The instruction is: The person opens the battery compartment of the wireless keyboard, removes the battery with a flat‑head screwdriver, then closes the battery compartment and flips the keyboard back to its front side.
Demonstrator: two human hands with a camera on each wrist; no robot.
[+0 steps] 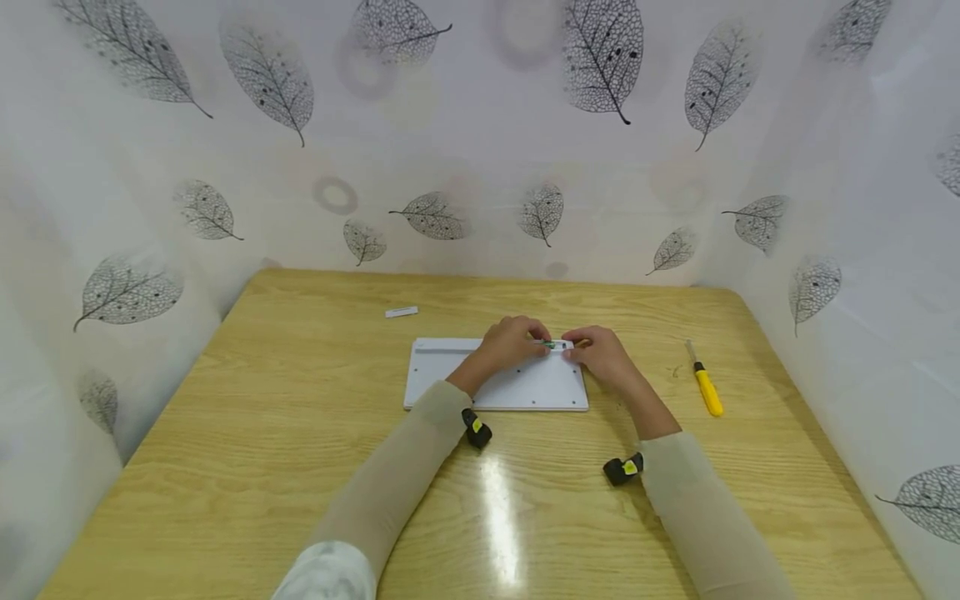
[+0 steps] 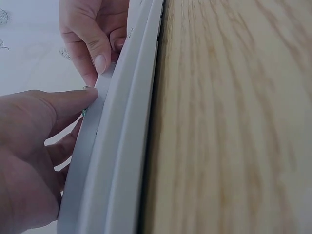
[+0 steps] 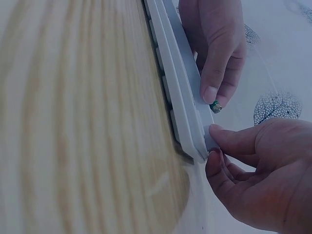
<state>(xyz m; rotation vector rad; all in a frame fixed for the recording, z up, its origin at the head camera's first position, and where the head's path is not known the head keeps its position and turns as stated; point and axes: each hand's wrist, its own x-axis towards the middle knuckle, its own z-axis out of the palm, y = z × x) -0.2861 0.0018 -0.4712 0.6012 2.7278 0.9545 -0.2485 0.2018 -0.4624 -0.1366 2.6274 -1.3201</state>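
Right now, the left hand (image 1: 513,340) has thumb and fingers nearly together, pinching a small green piece (image 1: 551,344) whose exact kind I cannot tell. Just beside that grip, the right hand (image 1: 600,352) pinches the far right corner of the white keyboard (image 1: 517,387) between thumb and fingers. The keyboard lies face down beneath both hands. A yellow-handled screwdriver (image 1: 707,390) rests well to the grips' right; a small white strip (image 1: 401,312) lies beyond them, leftward.
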